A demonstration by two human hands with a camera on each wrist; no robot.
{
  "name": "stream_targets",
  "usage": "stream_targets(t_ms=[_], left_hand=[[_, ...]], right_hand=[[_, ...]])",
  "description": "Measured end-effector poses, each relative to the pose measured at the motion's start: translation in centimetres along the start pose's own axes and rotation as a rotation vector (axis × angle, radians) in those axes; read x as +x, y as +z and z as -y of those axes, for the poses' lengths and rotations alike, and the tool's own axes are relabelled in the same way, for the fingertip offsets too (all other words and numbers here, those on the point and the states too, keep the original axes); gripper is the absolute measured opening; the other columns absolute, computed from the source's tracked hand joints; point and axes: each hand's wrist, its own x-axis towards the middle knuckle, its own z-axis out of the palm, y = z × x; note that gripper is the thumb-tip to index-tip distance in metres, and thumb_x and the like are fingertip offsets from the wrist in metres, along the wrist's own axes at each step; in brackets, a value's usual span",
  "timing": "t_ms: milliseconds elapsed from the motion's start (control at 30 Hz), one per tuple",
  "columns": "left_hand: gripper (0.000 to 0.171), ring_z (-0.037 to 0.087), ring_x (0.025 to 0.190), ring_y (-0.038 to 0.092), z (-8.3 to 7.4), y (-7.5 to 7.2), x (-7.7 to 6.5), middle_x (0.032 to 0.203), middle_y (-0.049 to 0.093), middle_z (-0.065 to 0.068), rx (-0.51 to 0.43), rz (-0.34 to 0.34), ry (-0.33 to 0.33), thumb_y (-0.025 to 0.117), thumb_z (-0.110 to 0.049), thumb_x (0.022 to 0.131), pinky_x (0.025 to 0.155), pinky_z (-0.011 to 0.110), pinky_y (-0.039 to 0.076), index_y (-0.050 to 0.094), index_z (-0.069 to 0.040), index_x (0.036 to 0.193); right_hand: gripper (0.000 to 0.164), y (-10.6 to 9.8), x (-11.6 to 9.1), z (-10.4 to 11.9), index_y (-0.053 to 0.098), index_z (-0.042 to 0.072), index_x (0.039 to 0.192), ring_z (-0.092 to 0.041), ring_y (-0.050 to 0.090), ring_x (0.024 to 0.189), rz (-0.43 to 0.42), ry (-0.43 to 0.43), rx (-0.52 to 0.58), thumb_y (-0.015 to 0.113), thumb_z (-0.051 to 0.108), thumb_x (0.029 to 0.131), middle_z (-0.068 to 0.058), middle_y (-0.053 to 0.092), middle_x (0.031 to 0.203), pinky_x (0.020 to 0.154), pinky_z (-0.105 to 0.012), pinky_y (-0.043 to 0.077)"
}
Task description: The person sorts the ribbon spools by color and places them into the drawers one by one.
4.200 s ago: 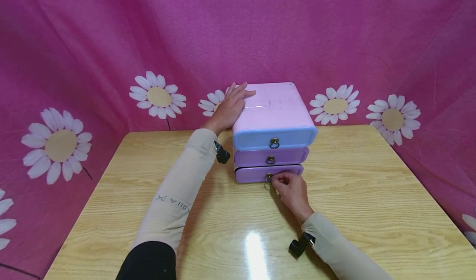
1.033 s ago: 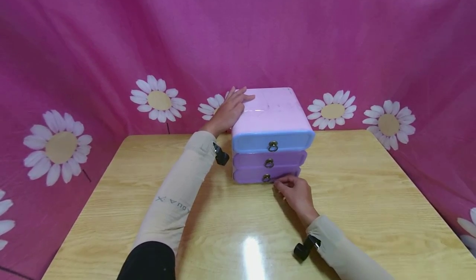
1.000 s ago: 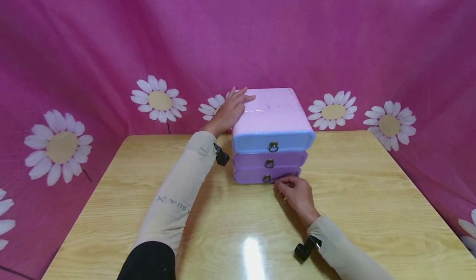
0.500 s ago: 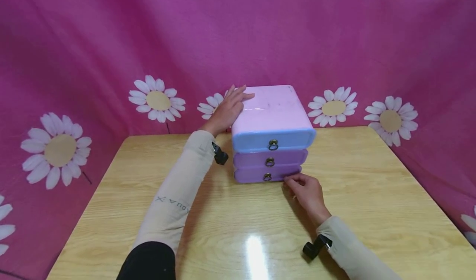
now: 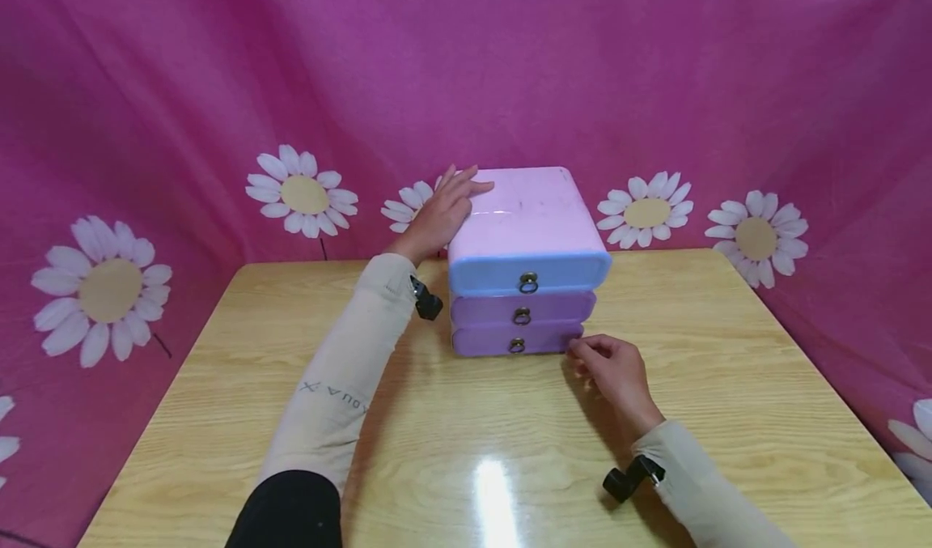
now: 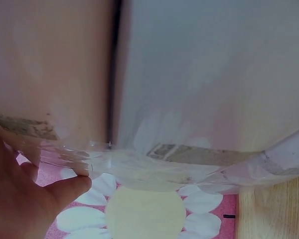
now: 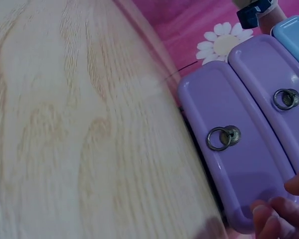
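A small drawer cabinet (image 5: 535,216) with a pink top stands near the table's back edge. Its top drawer (image 5: 480,275) has a blue front; the middle drawer (image 5: 476,310) and bottom drawer (image 5: 476,341) are purple, each with a bronze ring pull. All three sit pushed in. My left hand (image 5: 442,212) rests on the cabinet's upper left edge with fingers spread; in the left wrist view its thumb (image 6: 72,189) lies by clear tape (image 6: 154,174). My right hand (image 5: 615,370) has its fingertips at the bottom drawer's right end, away from the ring pull (image 7: 233,135), holding nothing.
The cabinet stands on a wooden table (image 5: 393,451). Close behind and at the sides hangs a pink cloth (image 5: 510,62) printed with white daisies. A black wrist camera (image 5: 427,301) sits on the left wrist and another (image 5: 622,482) on the right.
Earlier, the right hand was at the bottom drawer's ring pull and that drawer stood slightly out; now it is flush. The right hand has slid rightward along its front. The left hand has stayed put.
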Motion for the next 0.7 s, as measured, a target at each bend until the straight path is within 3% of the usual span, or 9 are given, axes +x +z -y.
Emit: stream_targets(t_ms=[300, 433, 567, 700], left_hand=[[0.045, 0.016, 0.148, -0.003, 0.5, 0.0, -0.1, 0.161, 0.016, -0.005, -0.015, -0.018, -0.022, 0.033, -0.025, 0.099, 0.117, 0.051, 0.002, 0.053, -0.027, 0.139], [0.045, 0.011, 0.147, 0.003, 0.8, -0.2, -0.5, 0.161, 0.014, -0.004, -0.044, -0.108, -0.079, 0.036, -0.025, 0.098, 0.118, 0.049, 0.009, 0.054, -0.029, 0.139], [0.043, 0.014, 0.146, 0.017, 0.8, -0.6, -1.0, 0.160, 0.021, -0.002, -0.016, -0.213, -0.073, 0.039, -0.025, 0.098, 0.116, 0.048, 0.018, 0.055, -0.026, 0.138], [0.042, 0.020, 0.145, 0.023, 0.4, -1.3, -2.0, 0.159, 0.023, 0.000, 0.008, -0.234, -0.072, 0.039, -0.031, 0.100, 0.115, 0.049, 0.020, 0.053, -0.027, 0.139]], right_hand=[[0.037, -0.5, -0.4, 0.6, 0.070, 0.003, 0.108, -0.023, 0.067, 0.078, 0.036, -0.001, -0.010, 0.064, 0.035, 0.091, -0.007, 0.073, 0.095, 0.060, -0.033, 0.054], [0.037, -0.6, -0.5, 0.8, 0.070, 0.002, 0.108, -0.025, 0.067, 0.082, 0.055, -0.022, -0.009, 0.063, 0.035, 0.092, -0.005, 0.073, 0.096, 0.067, -0.032, 0.054], [0.038, -1.0, -0.5, 1.0, 0.069, 0.002, 0.111, -0.024, 0.066, 0.085, 0.066, -0.028, -0.021, 0.061, 0.035, 0.094, -0.006, 0.071, 0.098, 0.071, -0.033, 0.054], [0.041, -1.4, -0.5, 1.0, 0.068, 0.001, 0.113, -0.027, 0.066, 0.088, 0.079, -0.060, -0.048, 0.061, 0.036, 0.094, -0.008, 0.071, 0.101, 0.073, -0.034, 0.055]])
